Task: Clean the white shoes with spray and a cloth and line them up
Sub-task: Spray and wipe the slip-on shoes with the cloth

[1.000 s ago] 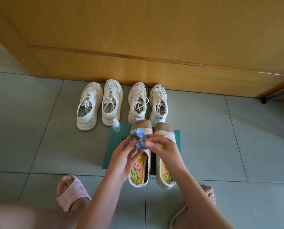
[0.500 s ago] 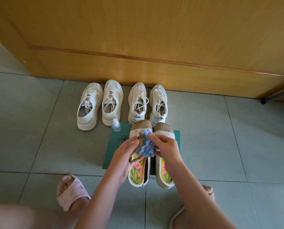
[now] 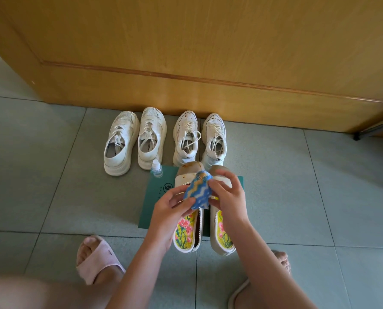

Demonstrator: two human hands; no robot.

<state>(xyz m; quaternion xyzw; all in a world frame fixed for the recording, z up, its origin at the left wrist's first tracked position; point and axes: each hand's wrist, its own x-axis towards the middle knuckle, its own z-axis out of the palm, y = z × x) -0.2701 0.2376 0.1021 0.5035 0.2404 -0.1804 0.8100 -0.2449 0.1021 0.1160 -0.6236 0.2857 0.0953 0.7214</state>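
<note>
Cloth [image 3: 198,192] of blue zigzag weave is held up at the centre of the frame: the left hand [image 3: 168,210] pinches its lower left edge, the right hand [image 3: 229,197] pinches its upper right corner. Under them a pair of cream slip-on shoes [image 3: 186,238] with flower-stitched insoles lies on a flat green board [image 3: 157,204]. A small clear spray bottle [image 3: 156,168] stands at the board's upper left corner. Above, four white lace-up sneakers [image 3: 151,139] with thick soles stand in a row, toes toward the smooth wooden panel [image 3: 208,52].
</note>
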